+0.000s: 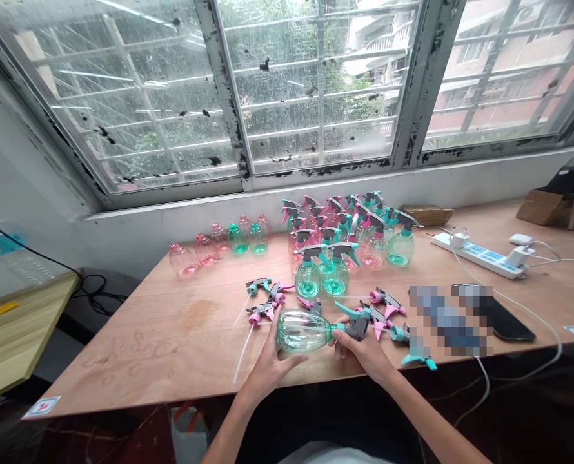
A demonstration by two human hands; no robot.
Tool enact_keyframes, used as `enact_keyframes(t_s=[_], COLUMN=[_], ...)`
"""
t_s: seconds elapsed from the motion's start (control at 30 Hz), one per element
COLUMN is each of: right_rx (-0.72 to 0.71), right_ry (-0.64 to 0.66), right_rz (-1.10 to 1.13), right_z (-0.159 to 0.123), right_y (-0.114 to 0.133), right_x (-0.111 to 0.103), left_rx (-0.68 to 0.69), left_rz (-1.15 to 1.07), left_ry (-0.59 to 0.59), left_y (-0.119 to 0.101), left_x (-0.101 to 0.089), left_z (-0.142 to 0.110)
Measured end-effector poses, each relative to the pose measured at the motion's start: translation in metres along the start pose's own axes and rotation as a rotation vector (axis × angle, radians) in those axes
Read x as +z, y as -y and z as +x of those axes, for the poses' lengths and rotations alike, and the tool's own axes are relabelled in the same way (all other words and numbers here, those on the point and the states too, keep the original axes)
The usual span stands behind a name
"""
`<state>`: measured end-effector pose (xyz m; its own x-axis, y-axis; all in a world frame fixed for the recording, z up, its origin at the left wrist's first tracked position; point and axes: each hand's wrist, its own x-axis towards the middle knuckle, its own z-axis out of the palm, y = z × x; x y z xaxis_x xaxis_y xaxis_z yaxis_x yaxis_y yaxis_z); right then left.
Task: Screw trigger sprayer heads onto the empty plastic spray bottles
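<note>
A clear green spray bottle (302,331) lies sideways above the table's front edge, its neck to the right. My left hand (273,361) is closed round its base end. At the neck, my right hand (359,348) grips the grey and teal spray head (357,324), which sits at the bottle's mouth; whether it is screwed tight I cannot tell. Loose spray heads with thin tubes lie on both sides, among them a pink and grey one (262,313) by my left hand and another pink one (387,300) beyond my right.
Behind stand several bottles with spray heads fitted (335,277). Open pink and green bottles (184,261) line the table's back left. A power strip (480,255), cables and a dark phone (507,316) lie to the right. A cardboard box (541,207) stands at the far right.
</note>
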<state>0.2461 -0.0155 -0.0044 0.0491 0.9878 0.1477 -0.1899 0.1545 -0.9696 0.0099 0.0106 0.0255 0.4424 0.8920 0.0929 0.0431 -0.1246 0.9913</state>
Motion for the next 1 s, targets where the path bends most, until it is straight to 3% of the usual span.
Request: enact_keyframes(t_s=[0.23,0.6,1.0], right_rx=[0.004,-0.006,-0.019], right_ry=[-0.007,-0.007,0.012], right_rz=[0.007,-0.003,-0.017], right_z=[-0.001,0.0,-0.001], right_y=[0.003,0.005,0.002], right_x=[0.001,-0.001,-0.001], left_rx=[-0.014,0.012,-0.041], left_rz=[0.003,0.03,0.04], left_ry=[-0.005,0.002,0.018], left_y=[-0.01,0.001,-0.003], left_x=[0.0,0.0,-0.002], left_z=[-0.002,-0.002,-0.004])
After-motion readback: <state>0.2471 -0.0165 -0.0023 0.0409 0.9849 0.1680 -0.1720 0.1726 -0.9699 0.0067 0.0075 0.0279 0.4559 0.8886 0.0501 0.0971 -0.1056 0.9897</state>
